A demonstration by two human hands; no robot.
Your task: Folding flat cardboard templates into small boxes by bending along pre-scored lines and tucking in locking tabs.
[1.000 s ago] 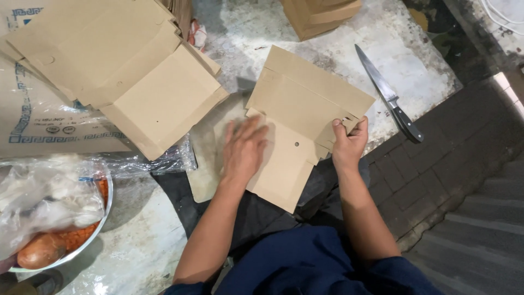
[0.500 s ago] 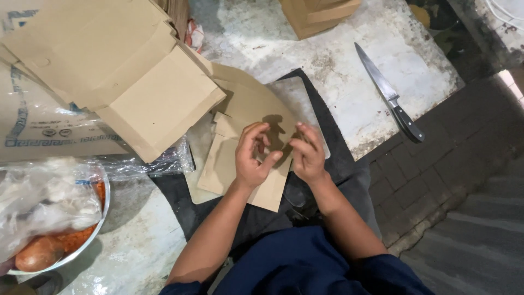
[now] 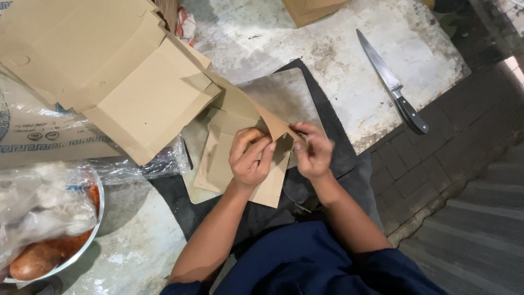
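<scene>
So they're folding up a flat brown cardboard box blank (image 3: 248, 139), and both hands are on the same corner. The left hand (image 3: 250, 159) has its fingers (image 3: 261, 148) curled around the edge of the raised panel, pinching it. The right hand (image 3: 312, 153) pinches the tip of that same flap between thumb and fingertips, narrow grip, right where the panel curls over. The hands sit just beside each other, nearly touching.

If you ask me, the trick here is to keep the crease pinned with the left hand while the right bends the flap along the scored line, not across it. Cardboard like this probably kinks if you rush it.

The blank lies flat on a dark mat (image 3: 327, 158) on the mottled table (image 3: 338, 49), directly under both hands, with the lifted part arching up between the fingers. A bigger pile of opened boxes (image 3: 103, 71) sits to the upper left, overlapping the blank's far edge. A kitchen knife (image 3: 390, 82) lies well apart on the right, and a metal bowl (image 3: 87, 240) covered in plastic wrap is off to the left.
</scene>
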